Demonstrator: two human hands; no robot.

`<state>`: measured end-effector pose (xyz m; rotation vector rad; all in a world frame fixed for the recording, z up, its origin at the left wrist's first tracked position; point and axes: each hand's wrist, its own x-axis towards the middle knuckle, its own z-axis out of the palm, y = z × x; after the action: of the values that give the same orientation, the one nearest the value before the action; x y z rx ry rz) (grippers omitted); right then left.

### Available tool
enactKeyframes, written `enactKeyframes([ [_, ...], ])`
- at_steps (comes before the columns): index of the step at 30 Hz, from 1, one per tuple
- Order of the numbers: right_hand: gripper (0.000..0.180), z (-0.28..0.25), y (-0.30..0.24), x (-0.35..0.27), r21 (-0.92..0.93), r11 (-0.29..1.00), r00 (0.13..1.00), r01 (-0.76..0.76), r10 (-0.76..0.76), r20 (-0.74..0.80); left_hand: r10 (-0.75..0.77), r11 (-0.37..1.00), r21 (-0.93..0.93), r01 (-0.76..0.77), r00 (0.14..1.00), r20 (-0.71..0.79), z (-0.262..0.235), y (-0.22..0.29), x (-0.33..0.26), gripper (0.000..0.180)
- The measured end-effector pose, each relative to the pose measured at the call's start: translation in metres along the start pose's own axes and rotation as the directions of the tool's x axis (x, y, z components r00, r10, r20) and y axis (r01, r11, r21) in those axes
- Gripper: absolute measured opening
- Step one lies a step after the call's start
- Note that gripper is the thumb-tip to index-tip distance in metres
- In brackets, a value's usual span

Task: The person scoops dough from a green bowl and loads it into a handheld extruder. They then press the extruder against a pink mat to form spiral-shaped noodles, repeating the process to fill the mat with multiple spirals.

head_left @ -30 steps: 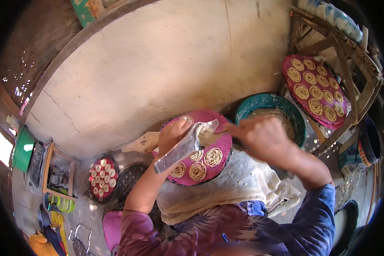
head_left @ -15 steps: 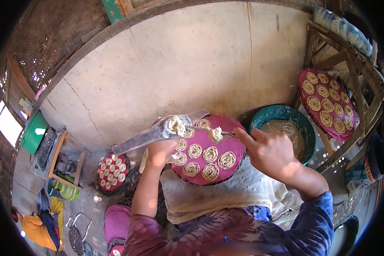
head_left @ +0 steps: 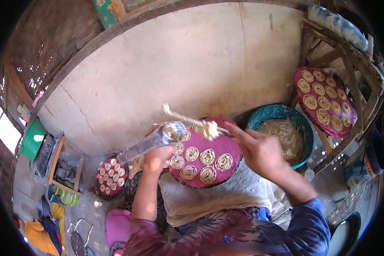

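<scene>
My left hand (head_left: 158, 154) is closed around a long grey press tool (head_left: 141, 144), which has pale dough smeared in its round opening. In my right hand (head_left: 262, 151) is a thin stick (head_left: 225, 132) with a lump of dough (head_left: 209, 129) stuck on it. The stick's dough-coated far end (head_left: 173, 112) is clear of the press, above its opening. Below both hands lies a round pink cloth-covered tray (head_left: 221, 143) bearing several coiled noodle nests (head_left: 207, 156). It rests over a whitish cloth (head_left: 209, 198) on my lap.
To the right stands a teal basin (head_left: 281, 107) of wet dough (head_left: 281, 133). Another pink tray of nests (head_left: 324, 102) leans on a wooden rack (head_left: 350, 64). A smaller filled tray (head_left: 111, 177) sits on the floor at left. A pale wall (head_left: 179, 64) rises ahead.
The stick has come out of the press opening and its far end has swung up. The press has tilted and shifted slightly left and down. The dough lump remains on the stick.
</scene>
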<state>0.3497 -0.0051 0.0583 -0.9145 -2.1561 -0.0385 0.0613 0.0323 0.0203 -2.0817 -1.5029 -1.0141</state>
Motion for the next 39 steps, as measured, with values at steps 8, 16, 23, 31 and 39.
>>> enactKeyframes([
  [8,0.061,0.089,-0.006,-0.044,0.515,0.815,0.962,-0.264,0.179,0.208,-0.203,0.977,0.064,0.202,0.979,0.008,0.006,0.015,0.016,0.022],
  [16,0.041,0.075,-0.002,-0.041,0.577,0.691,0.900,-0.434,0.313,0.303,-0.064,0.985,0.160,0.063,0.998,0.001,0.023,0.013,0.025,0.022],
  [23,0.039,0.050,0.083,-0.095,0.192,0.770,0.789,-0.609,0.613,0.044,-0.050,0.999,0.004,0.051,0.987,-0.156,0.005,-0.008,0.019,0.033],
  [31,0.070,0.058,0.109,-0.118,0.318,0.763,0.813,-0.563,0.442,0.379,-0.488,-0.230,-0.967,0.111,0.847,0.213,-0.040,-0.008,0.014,0.010],
  [39,0.073,0.133,0.011,-0.085,0.062,-0.903,0.746,-0.425,-0.311,0.588,-0.367,-0.608,-0.754,0.249,0.754,0.545,0.069,0.025,-0.027,0.013],
])
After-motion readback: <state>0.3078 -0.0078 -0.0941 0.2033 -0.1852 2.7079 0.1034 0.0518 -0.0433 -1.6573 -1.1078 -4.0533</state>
